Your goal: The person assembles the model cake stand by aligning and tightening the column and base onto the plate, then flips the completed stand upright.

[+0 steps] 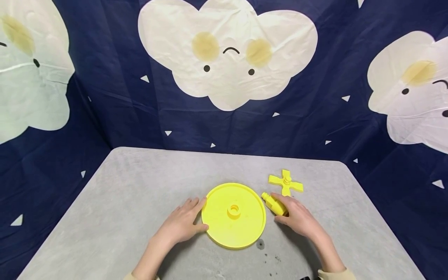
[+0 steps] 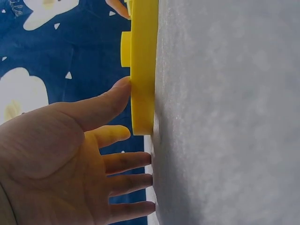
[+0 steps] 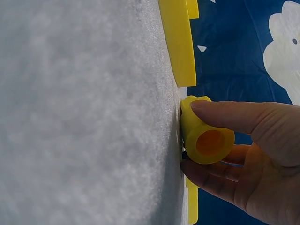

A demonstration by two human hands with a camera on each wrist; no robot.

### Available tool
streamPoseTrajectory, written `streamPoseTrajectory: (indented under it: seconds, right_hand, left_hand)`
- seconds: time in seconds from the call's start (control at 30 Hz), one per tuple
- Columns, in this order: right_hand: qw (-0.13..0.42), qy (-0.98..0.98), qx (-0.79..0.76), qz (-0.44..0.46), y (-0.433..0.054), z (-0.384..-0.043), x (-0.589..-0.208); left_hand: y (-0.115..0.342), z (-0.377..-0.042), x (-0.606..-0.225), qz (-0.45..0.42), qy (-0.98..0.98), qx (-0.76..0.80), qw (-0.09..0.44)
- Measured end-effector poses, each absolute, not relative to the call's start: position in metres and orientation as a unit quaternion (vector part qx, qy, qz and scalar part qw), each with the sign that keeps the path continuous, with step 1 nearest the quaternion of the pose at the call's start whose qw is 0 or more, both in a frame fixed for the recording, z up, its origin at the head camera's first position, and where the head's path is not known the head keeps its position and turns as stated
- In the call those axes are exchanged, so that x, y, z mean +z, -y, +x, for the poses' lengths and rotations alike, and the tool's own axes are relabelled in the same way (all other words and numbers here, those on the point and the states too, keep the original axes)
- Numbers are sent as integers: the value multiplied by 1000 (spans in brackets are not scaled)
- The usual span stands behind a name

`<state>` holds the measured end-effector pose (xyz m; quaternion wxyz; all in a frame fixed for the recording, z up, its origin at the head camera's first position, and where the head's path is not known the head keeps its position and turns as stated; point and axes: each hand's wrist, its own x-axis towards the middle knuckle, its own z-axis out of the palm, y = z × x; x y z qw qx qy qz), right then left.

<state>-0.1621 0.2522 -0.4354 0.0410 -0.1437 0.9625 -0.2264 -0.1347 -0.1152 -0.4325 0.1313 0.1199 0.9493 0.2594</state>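
A round yellow disc with a raised rim and a short hollow hub lies flat on the grey table. At its left edge, my left hand touches the rim with thumb and index finger. The other fingers of that hand extend loosely toward the tabletop in the left wrist view. To the right of the disc, my right hand holds a yellow stepped cylinder between thumb and fingers. The cylinder lies on its side, and its hollow end faces the right wrist camera.
Behind my right hand lies a yellow four-armed cross piece with a small knob at its centre. The grey table shows dark spots in front of the disc. A navy curtain with clouds surrounds the table's back and sides.
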Motion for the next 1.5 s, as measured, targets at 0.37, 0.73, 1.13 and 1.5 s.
streamPoseTrajectory:
  seconds: [0.37,0.73,1.13,1.5]
  right_hand:
    - [30,-964,-238,-118,-250,-164,-434]
    - [-39,-959,-264,-94,-250,-162,-429]
    - [-99,-925,-350,-108,-245,-167,-418]
    - [-124,-906,-396,-80,-230,-169,-406]
  left_hand:
    - [117,-137,-432,124,-951,252,133]
    - [113,-137,-432,127,-949,255,137]
    - [115,-137,-433,125,-949,253,142]
    - [114,-137,-431,126,-949,257,136]
